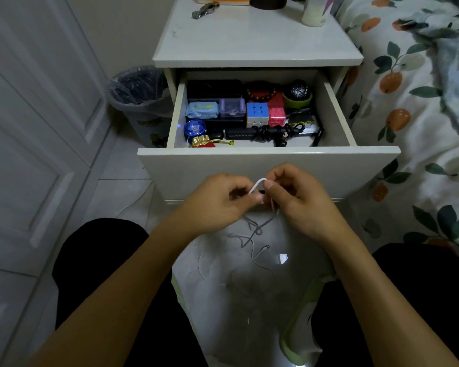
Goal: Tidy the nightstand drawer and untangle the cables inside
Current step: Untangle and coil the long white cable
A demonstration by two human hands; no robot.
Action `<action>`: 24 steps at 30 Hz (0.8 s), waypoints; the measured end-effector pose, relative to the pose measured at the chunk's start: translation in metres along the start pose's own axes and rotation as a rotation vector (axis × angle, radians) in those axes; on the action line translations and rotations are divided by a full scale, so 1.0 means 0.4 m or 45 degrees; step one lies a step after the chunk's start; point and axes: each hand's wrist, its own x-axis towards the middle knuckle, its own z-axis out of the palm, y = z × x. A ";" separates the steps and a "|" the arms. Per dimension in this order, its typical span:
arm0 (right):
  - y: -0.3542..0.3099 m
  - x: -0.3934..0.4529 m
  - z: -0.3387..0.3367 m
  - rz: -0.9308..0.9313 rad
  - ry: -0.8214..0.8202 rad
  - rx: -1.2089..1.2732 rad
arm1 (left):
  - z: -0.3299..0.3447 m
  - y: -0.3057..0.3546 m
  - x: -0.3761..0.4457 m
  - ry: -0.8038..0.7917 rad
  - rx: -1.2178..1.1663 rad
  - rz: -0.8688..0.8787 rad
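**White cable held over the floor, black cable waiting in the drawer**

On the far left stands the trash bin [141, 102], well apart from your work. Your left hand [217, 202] is curled, and its thumb and fingers pinch one side of the white cable [257, 185]. Your right hand [300, 197] is curled too and pinches the other side, so a short loop stands up between both hands, in front of the drawer front [268, 168]. The rest of this cable hangs down from your hands and lies tangled on the floor between your knees, with a small plug [266, 247] near the middle of the tangle.

The risk, I think, is pulling the loop apart too strongly: the knots below could become tighter, or the thin wire could be hurt near the plug. The loose strands on the floor may also catch under your knee or shoe.

Inside the open drawer [339, 115], to the right of the blue yo-yo [194, 129] and in front of the cubes [257, 113], the coiled black cable [273, 132] is not yet untangled.
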 end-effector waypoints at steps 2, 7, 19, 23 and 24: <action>0.000 -0.001 -0.003 0.015 0.010 0.054 | -0.008 0.000 0.004 0.132 -0.176 -0.054; 0.005 0.000 -0.033 0.050 -0.027 -0.087 | -0.053 -0.038 0.009 0.315 -0.075 -0.233; 0.005 -0.007 -0.017 -0.066 -0.037 -0.259 | -0.006 -0.041 -0.001 0.095 0.057 -0.032; 0.021 -0.019 -0.047 0.064 -0.137 -0.576 | -0.051 -0.092 0.011 0.228 0.614 -0.324; 0.025 -0.024 -0.056 0.084 -0.160 -0.636 | -0.062 -0.106 0.015 0.234 0.727 -0.395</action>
